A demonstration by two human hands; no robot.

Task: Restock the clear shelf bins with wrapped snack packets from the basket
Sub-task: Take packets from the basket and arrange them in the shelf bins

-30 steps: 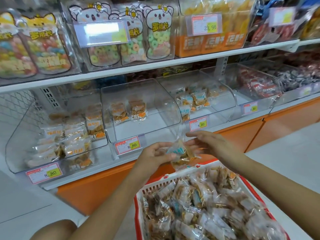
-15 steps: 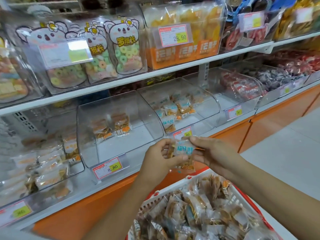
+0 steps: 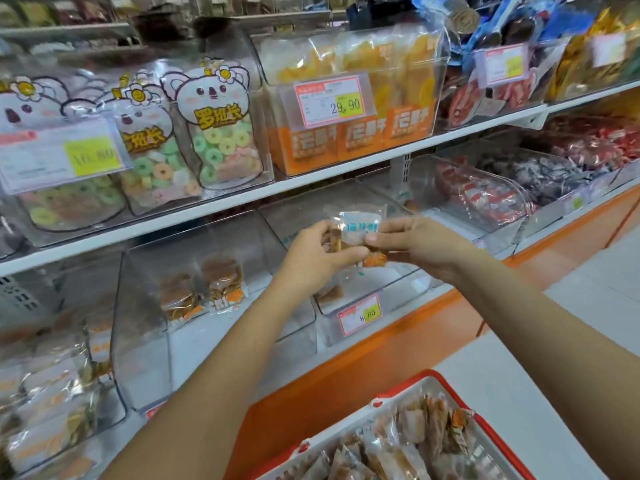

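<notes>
Left hand (image 3: pixel 317 259), right hand (image 3: pixel 424 247), pinching packet (image 3: pixel 360 224) (blue-labelled)

Packet (image 3: pixel 356 233) between both hands, before shelf bin (image 3: pixel 346 271), above basket (image 3: pixel 398 400).

Two hands, the left hand (image 3: pixel 318 258) and right hand (image 3: pixel 422 244); one snack packet (image 3: pixel 358 226); one basket (image 3: pixel 433 374); three koala candy bags (image 3: pixel 218 133); two orange-labelled packets (image 3: pixel 225 284) in one clear bin (image 3: pixel 145 341).

visible body parts: left hand (image 3: pixel 318 258) and right hand (image 3: pixel 419 245), both bare; left forearm (image 3: pixel 214 368) and right forearm (image 3: pixel 554 323), long and slender, likewise bare along the whole visible length. fine detail of the fingers blurred.
</notes>
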